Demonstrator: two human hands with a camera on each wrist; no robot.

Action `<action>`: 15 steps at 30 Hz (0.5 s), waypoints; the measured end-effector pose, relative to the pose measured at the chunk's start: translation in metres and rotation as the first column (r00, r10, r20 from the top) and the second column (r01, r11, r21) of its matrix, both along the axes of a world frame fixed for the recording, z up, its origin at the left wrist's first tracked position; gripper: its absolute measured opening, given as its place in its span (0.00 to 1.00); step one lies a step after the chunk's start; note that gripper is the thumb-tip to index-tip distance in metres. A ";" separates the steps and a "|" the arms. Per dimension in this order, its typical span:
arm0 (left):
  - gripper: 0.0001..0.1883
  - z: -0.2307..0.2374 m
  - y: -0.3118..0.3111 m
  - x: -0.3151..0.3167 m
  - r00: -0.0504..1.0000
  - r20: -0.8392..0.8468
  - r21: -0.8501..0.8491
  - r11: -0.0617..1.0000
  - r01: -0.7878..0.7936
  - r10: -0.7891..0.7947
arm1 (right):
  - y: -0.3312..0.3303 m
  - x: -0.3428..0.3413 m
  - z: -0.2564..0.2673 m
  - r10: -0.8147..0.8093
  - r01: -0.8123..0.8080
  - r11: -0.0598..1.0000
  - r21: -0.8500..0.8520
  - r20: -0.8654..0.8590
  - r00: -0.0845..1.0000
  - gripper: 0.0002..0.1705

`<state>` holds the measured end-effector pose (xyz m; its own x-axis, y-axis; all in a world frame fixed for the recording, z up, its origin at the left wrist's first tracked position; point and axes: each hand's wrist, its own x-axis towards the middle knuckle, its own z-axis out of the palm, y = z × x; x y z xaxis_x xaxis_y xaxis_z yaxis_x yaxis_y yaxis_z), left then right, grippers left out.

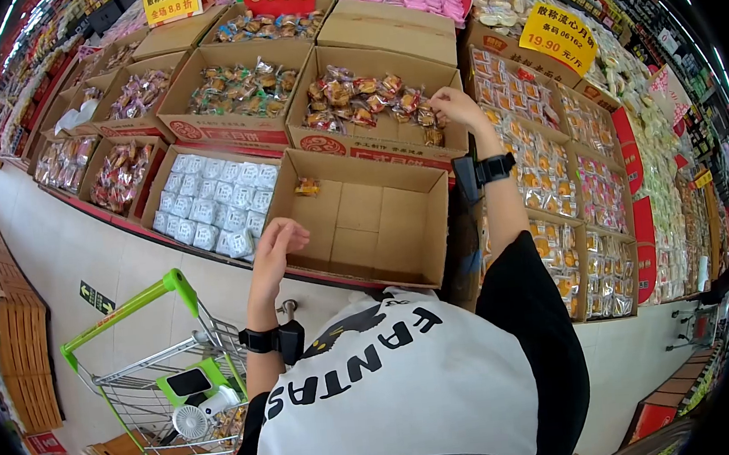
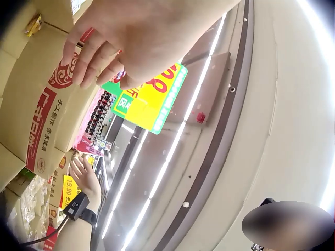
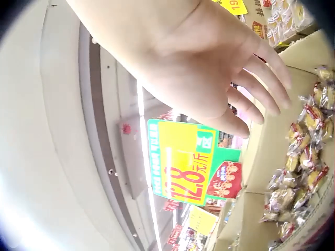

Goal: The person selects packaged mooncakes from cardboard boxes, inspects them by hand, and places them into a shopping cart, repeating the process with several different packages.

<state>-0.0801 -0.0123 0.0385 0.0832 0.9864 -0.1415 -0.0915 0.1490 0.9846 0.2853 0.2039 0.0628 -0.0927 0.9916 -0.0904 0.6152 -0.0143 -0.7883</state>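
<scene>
Two bare hands are held out with nothing seen gripped in either; the left hand is poised at the near left corner of the near carton, its fingers loosely bent; whether the rim is touched there cannot be told. The right hand is held beyond the near carton, above the right end of the back carton; its fingers are stretched and slightly parted, and in the right wrist view a gap is shown between fingertips and goods. One wrapped pastry is seen inside the near carton, toward its far left corner; many loose pastries are heaped beyond it, in the back carton; white packets are ranged to its left, and a shopping cart is placed to its left and nearer the body. Each pastry is judged to be light and rather soft, easily crumbled if squeezed; the clear film is likely to be slippery and crinkly, so a gentle pinch is best taken across the sides of the filled middle, or by the loose film ends.
</scene>
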 end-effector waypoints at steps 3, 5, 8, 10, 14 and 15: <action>0.11 -0.004 0.007 -0.002 1.000 -0.021 -0.003 1.000 -0.017 0.017 | 0.036 0.000 -0.015 -0.069 0.076 0.993 -0.090 0.077 0.995 0.18; 0.11 -0.004 0.012 -0.002 1.000 -0.025 -0.020 1.000 -0.007 0.006 | 0.047 -0.005 -0.022 -0.110 0.115 0.988 -0.098 0.056 0.992 0.16; 0.11 -0.004 0.019 0.002 0.999 -0.030 -0.047 0.999 0.012 -0.014 | 0.073 -0.008 -0.044 -0.197 0.197 0.975 -0.101 0.014 0.980 0.14; 0.11 -0.004 0.024 0.004 0.999 -0.034 -0.053 0.998 0.022 -0.024 | 0.089 -0.011 -0.047 -0.105 0.163 0.938 -0.306 0.195 0.975 0.19; 0.10 -0.007 0.032 0.004 0.999 -0.034 -0.098 0.994 0.038 -0.041 | 0.109 -0.019 -0.073 -0.333 0.320 0.881 -0.348 0.023 0.943 0.24; 0.10 -0.009 0.034 0.004 0.998 -0.037 -0.114 0.993 0.038 -0.043 | 0.116 -0.018 -0.080 -0.306 0.288 0.861 -0.420 0.025 0.952 0.28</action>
